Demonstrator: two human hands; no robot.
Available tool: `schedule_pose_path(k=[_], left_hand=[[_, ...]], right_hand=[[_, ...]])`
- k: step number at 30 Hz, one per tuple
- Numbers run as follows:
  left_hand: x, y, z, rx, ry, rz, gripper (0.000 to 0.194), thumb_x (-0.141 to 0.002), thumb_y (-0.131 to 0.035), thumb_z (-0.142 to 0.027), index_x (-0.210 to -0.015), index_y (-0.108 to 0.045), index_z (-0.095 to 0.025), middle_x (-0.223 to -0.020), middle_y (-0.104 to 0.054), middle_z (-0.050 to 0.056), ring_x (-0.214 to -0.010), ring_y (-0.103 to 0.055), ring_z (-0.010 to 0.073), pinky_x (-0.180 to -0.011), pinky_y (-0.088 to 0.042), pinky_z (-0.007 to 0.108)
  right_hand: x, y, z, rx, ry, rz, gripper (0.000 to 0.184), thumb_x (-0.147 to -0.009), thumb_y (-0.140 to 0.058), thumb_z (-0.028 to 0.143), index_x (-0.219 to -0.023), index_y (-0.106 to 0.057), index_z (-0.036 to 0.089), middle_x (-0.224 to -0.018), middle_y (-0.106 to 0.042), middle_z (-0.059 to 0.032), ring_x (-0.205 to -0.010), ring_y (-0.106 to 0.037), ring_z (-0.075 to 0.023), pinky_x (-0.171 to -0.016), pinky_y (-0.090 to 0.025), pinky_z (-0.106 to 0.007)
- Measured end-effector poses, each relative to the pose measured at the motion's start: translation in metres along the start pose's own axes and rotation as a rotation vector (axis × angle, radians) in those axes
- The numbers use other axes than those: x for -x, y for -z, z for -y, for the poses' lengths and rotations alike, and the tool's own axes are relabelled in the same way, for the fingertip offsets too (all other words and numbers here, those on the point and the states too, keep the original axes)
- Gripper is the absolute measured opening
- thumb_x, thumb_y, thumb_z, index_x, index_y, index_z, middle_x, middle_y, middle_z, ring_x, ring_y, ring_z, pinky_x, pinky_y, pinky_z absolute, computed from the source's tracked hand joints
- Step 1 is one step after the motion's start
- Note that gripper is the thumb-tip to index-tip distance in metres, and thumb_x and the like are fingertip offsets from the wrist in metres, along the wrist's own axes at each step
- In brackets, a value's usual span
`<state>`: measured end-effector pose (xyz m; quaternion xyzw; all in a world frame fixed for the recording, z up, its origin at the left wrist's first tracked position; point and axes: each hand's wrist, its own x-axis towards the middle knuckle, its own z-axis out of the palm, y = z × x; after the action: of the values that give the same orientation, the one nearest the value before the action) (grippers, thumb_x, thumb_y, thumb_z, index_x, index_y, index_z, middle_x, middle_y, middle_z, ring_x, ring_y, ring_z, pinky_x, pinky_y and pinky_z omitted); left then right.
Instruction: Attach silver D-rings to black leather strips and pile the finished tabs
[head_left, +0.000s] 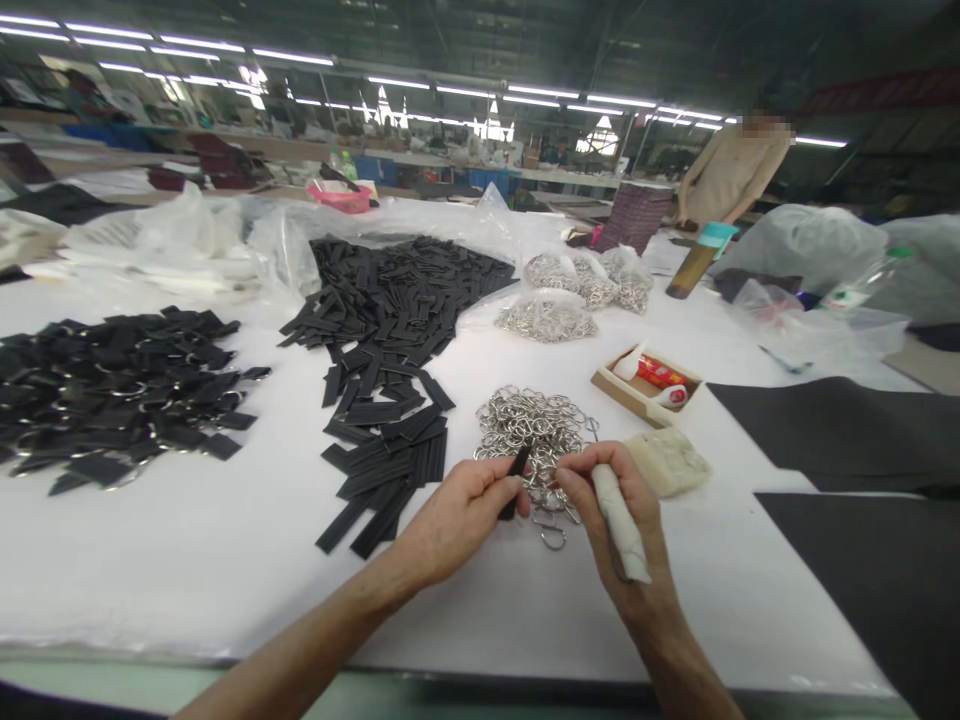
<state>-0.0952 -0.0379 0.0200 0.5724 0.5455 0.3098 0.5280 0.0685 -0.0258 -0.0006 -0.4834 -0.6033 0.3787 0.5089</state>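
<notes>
My left hand [461, 515] is closed in a pinch on a short black strap piece [516, 470] that sticks up from its fingers. My right hand [611, 500] is closed too, with a white tube [621, 525] lying along its back and palm, and its fingertips meet the left hand's over a heap of metal D-rings [529, 425]. Whether the right fingertips hold a ring I cannot tell. A long pile of loose black straps [382, 330] lies just left of the hands.
A second heap of black straps with rings fitted [112, 385] lies far left. Bags of rings [547, 315] sit behind, a small cardboard tray [645, 385] and a whitish lump [667, 460] to the right, dark sheets [840, 430] far right. A person [739, 165] stands at the back.
</notes>
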Motion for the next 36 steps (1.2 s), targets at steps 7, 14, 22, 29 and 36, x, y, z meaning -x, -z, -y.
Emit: schedule_pose_path(k=[7,14,22,29,36], left_hand=[[0.001,-0.002,0.006,0.027,-0.083,-0.031,0.021,-0.085,-0.041,-0.022,-0.076,-0.06,-0.016,-0.072,-0.061,0.001,-0.068,-0.053,0.0144,-0.063,-0.041,0.025],[0.003,-0.012,0.012,-0.18,-0.163,-0.275,0.022,-0.085,-0.045,-0.022,-0.079,-0.065,-0.017,-0.065,-0.062,0.001,-0.06,-0.055,0.0145,-0.054,-0.042,0.023],[0.005,-0.012,0.027,-0.63,-0.545,-0.507,0.027,-0.089,-0.039,-0.014,-0.092,-0.066,-0.016,-0.082,-0.072,0.006,-0.069,-0.065,0.0161,-0.065,-0.049,0.025],[0.004,-0.016,0.036,-0.701,-0.647,-0.593,0.024,-0.088,-0.041,-0.01,-0.093,-0.064,-0.015,-0.083,-0.072,0.007,-0.07,-0.068,0.0164,-0.066,-0.053,0.025],[0.005,-0.015,0.028,-0.556,-0.574,-0.48,0.023,-0.089,-0.042,-0.014,-0.095,-0.064,-0.018,-0.082,-0.071,0.004,-0.069,-0.065,0.0149,-0.065,-0.05,0.023]], right_hand=[[-0.003,-0.004,-0.004,-0.248,-0.104,-0.061,0.017,-0.078,-0.066,0.032,-0.084,-0.054,0.022,-0.073,-0.063,0.0022,-0.065,-0.058,-0.0134,-0.061,-0.046,-0.026],[0.001,-0.014,0.011,-0.271,-0.088,-0.07,0.015,-0.078,-0.066,0.029,-0.083,-0.053,0.022,-0.074,-0.064,0.0032,-0.069,-0.058,-0.0126,-0.065,-0.046,-0.024],[0.003,-0.017,0.019,-0.189,-0.114,-0.059,0.014,-0.08,-0.062,0.028,-0.079,-0.051,0.021,-0.068,-0.063,0.003,-0.064,-0.058,-0.0132,-0.061,-0.046,-0.025],[0.007,-0.016,0.017,0.023,-0.016,-0.062,0.014,-0.083,-0.058,0.03,-0.077,-0.049,0.021,-0.066,-0.058,0.0026,-0.062,-0.054,-0.0135,-0.056,-0.041,-0.025],[0.001,-0.009,0.02,-0.103,-0.135,0.057,0.016,-0.082,-0.059,0.03,-0.075,-0.047,0.021,-0.062,-0.057,0.0042,-0.058,-0.055,-0.012,-0.053,-0.043,-0.022]])
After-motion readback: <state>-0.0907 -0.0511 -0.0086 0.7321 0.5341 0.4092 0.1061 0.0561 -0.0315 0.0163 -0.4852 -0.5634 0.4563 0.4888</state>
